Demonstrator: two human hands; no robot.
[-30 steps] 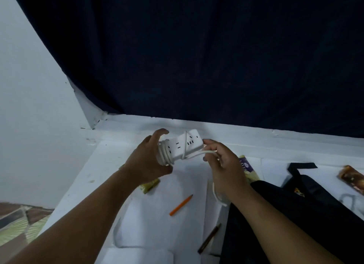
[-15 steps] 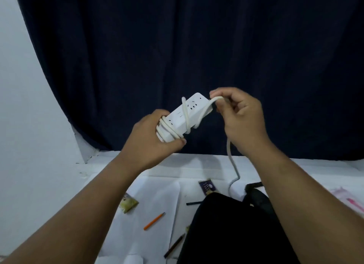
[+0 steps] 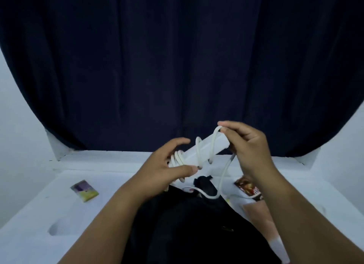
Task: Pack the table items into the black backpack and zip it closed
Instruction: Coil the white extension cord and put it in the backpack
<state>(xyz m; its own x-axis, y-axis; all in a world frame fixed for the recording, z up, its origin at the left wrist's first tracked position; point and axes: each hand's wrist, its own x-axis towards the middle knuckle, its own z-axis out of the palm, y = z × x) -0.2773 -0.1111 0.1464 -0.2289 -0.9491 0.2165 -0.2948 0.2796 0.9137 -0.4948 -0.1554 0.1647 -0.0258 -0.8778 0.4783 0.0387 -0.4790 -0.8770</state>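
Observation:
I hold a white power strip (image 3: 204, 149) in the air above the black backpack (image 3: 189, 228), which lies on the white table (image 3: 39, 214). My left hand (image 3: 163, 171) grips the strip's left end, where several turns of its white cable (image 3: 223, 177) are wound. My right hand (image 3: 246, 151) pinches the cable at the strip's right end. The loose cable hangs down in a loop onto the backpack. A purple and yellow packet (image 3: 84, 190) lies at the left, a brown snack packet (image 3: 248, 187) at the right.
A dark blue curtain (image 3: 177, 66) hangs behind the table. A pink and white item (image 3: 264, 220) lies right of the backpack, partly under my right forearm. White walls (image 3: 17, 145) stand on both sides.
The view has shifted right, putting the backpack in the centre. The strip has rolled so its sockets face away, and one more turn of cable now lies round it. The hanging cable is shorter.

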